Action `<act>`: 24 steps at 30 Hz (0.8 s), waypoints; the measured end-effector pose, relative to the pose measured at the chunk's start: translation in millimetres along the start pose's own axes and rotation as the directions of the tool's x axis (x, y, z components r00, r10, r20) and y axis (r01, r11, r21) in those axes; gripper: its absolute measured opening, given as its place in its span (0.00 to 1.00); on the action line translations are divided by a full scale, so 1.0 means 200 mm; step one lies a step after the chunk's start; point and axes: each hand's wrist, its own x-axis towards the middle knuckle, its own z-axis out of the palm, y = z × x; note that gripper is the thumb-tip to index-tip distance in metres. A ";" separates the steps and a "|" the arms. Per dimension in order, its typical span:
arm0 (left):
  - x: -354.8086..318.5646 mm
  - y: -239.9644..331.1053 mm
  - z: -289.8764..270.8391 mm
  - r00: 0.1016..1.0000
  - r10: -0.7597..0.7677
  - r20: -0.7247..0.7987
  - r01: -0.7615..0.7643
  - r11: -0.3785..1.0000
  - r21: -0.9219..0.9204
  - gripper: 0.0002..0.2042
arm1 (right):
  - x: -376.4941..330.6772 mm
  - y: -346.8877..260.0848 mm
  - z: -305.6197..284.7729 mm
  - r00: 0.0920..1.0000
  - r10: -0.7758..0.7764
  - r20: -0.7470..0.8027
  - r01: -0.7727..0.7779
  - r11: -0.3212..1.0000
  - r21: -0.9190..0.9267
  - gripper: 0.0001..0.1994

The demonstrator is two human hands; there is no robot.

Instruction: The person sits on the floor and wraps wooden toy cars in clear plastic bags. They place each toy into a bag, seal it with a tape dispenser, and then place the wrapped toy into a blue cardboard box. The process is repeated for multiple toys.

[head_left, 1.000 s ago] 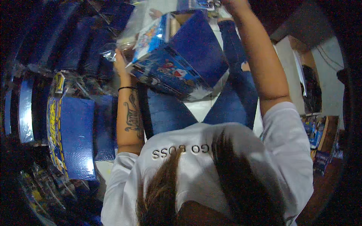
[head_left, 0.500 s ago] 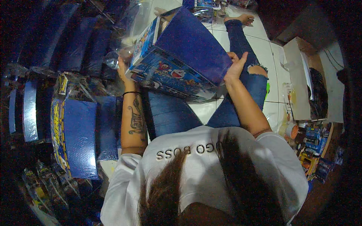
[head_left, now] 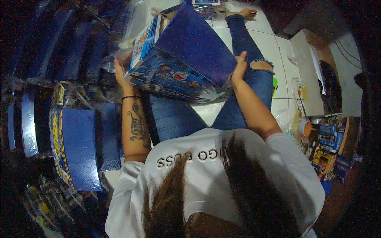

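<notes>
A large blue cardboard box (head_left: 194, 47) with cartoon pictures on its near side tilts above my lap. Flat printed pieces (head_left: 145, 39) show in a stack at its left end. Clear plastic wrap (head_left: 210, 94) hangs along the lower edge and around the left corner. My left hand (head_left: 120, 72) grips the box's left end through the plastic, its fingers partly hidden. On the opposite end, my right hand (head_left: 239, 68) presses against the edge, thumb up and the other fingers mostly behind the box.
Several plastic-wrapped blue boxes (head_left: 79, 146) line the left side. Small packaged toys (head_left: 327, 135) and an orange round container (head_left: 304, 127) lie at the right, near a white open carton (head_left: 305, 51). White floor tiles (head_left: 262, 37) show beyond my legs.
The box and both hands have shifted slightly left in the picture, along with the whole scene. My right hand's fingers have moved closer along the box edge. Both hands keep their hold.
</notes>
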 end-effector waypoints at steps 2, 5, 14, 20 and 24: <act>0.03 0.00 0.01 0.994 0.102 -0.023 -0.098 0.987 0.130 0.26 | 0.04 0.00 -0.02 0.988 -0.153 -0.033 0.141 0.959 -0.247 0.37; -0.02 0.12 0.13 0.940 0.338 -0.037 -0.275 0.819 0.503 0.28 | 0.09 -0.10 -0.05 0.982 -0.191 0.012 0.190 0.967 -0.167 0.28; -0.82 0.47 0.79 0.984 0.118 0.131 -0.161 0.908 0.387 0.30 | -0.49 -1.47 -0.33 0.430 -0.484 0.762 0.902 0.264 -0.342 0.24; -0.98 0.57 0.90 0.957 0.195 0.217 -0.214 0.974 0.069 0.27 | -0.48 -1.64 -0.39 0.188 -0.747 0.637 0.976 0.071 -0.206 0.12; -1.04 0.56 0.93 0.905 0.390 0.172 -0.410 0.906 0.103 0.26 | -0.45 -1.61 -0.32 0.240 -0.566 0.789 0.892 -0.192 -0.409 0.13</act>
